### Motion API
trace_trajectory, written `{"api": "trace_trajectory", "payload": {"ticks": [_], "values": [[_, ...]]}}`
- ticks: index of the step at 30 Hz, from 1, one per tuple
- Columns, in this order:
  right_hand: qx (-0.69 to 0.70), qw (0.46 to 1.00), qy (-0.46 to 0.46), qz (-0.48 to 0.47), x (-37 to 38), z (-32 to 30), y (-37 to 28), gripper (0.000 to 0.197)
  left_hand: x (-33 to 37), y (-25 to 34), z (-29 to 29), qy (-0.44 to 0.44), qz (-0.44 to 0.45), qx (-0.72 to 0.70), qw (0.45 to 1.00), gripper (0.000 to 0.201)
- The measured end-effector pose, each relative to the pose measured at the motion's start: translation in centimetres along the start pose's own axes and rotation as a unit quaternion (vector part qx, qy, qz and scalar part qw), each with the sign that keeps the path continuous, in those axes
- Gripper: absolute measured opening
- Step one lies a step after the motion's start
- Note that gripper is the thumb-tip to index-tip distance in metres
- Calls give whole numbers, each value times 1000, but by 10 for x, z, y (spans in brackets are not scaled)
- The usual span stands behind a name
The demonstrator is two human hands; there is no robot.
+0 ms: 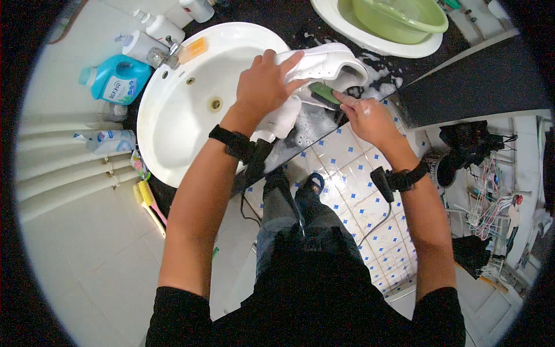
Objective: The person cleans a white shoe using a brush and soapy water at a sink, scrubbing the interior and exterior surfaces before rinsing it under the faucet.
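So, biggest first: white sink (173, 124) sits to my left, set in a dark wet counter (289, 29), with a second white basin (370, 40) further back holding a green plastic tub (399, 17).

Between the two basins, on the counter edge, lies the white sneaker (324, 62). I see it tipped on its side, long axis running roughly left to right across my view, toe end toward the right. Foam is spread under and beside it.

My left hand (263, 87) is on top of the sneaker, fingers spread and wrapped over its upper, pressing it down against the counter rim. That is the nearer, holding hand.

My right hand (370, 118) comes in from the lower right, fingers pressed together and pinching a green scrub brush (325, 92). The brush lies just below the sneaker, touching its lower side, so the shoe is up and slightly left of those fingertips.

Smaller stuff: blue detergent bottle (115, 80) and white bottles (156, 29) stand left of the sink near the tap (165, 55); a yellow and pink brush pair (147, 199) lies at the sink's lower left. Black bands with cables on both wrists.
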State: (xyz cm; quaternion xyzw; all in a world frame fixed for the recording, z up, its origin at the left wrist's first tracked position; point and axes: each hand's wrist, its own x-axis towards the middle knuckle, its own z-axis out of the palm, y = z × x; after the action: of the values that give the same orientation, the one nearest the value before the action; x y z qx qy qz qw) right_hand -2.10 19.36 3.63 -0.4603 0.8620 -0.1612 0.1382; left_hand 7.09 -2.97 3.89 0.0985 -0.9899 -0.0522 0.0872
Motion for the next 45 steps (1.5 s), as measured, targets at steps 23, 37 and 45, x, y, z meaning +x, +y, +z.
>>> {"api": "trace_trajectory", "payload": {"ticks": [23,37,45], "values": [[-53,995,15,-81,17,23,20,41,14,-11,12,44,88,2,995,53],[-54,990,86,-93,25,19,8,38,27,-15,22,12,47,24,999,50],[4,993,84,-78,21,14,12,36,31,4,30,-30,20,37,999,52]]}}
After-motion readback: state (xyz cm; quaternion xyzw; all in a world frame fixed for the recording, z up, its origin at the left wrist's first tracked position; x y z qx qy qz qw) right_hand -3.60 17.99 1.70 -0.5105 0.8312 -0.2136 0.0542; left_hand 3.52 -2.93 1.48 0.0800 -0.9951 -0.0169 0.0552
